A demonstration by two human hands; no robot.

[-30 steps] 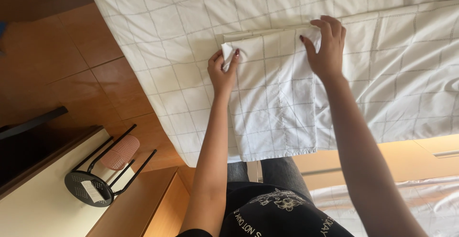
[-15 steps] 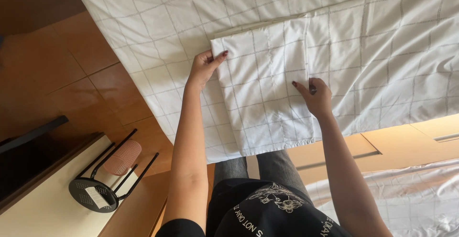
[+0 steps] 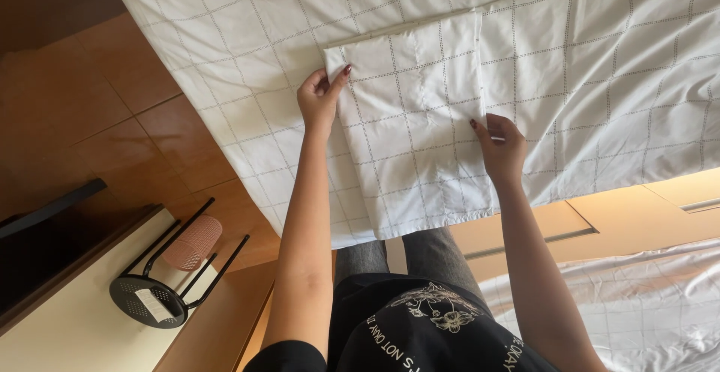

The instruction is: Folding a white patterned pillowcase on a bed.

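Folded white cloth (image 3: 420, 124), grid-patterned, lies on the bed (image 3: 600, 64) directly in front of the person, its near end hanging over the bed's near edge above the knees.

Near: the person's dark printed top (image 3: 420, 327) and grey trousers fill the bottom centre. Low on the left stands a pale surface (image 3: 67, 327) carrying a black wire holder (image 3: 161, 289) with a pinkish roll laid in it. Low on the right, a second stretch of white bedding (image 3: 637, 304) shows beyond a tan wooden frame (image 3: 600, 222).

Middle: the right hand (image 3: 501, 147) rests at the cloth's right edge, fingers curled down onto the fabric. Its grip appears loose, more a press than a pinch; whether any fabric is caught beneath the fingers cannot be told. Judged purpose: pinning that side flat so the layers keep their alignment.

Further: the left hand (image 3: 321, 98) meets the cloth's far-left corner, thumb and forefinger closed lightly on the edge, the remaining fingers bent. Judged purpose: holding the corner square against the fold.

Far: the checked bed cover extends beyond the cloth to the top of view. Brown floor (image 3: 112, 117) lies to the left, well apart from both hands.
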